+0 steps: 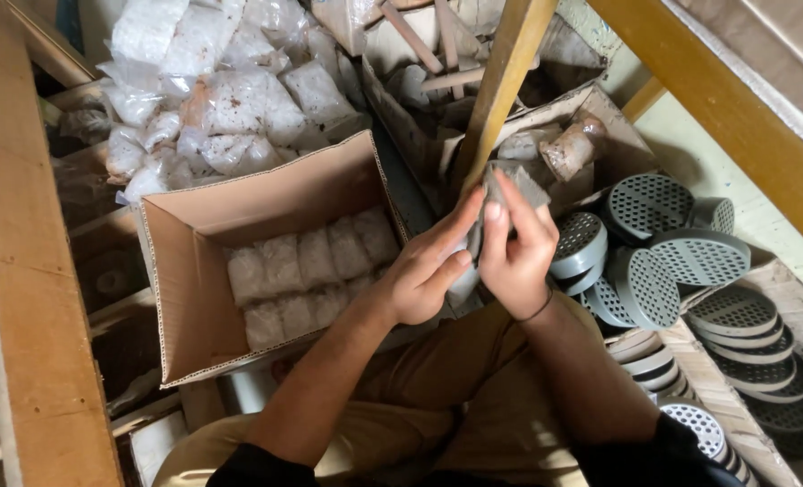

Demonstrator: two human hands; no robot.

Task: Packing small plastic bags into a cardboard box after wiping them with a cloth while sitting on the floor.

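Presently, a small grey fitting (509, 185) is pinched between the fingers of the right hand (517, 248), while the left hand (428, 271) is closed around its pale lower end from the other side. To the left of both hands an open cardboard box (194, 271) is seen, judged about half filled with two rows of bagged parts (307, 271). Beyond it, further filled bags (221, 99) are heaped. To the right of the hands, grey perforated round covers (681, 257) are stacked, loose and unbagged.

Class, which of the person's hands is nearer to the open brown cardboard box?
Left. The left hand is just beside the open brown cardboard box; the right hand lies farther from it, beyond the left.
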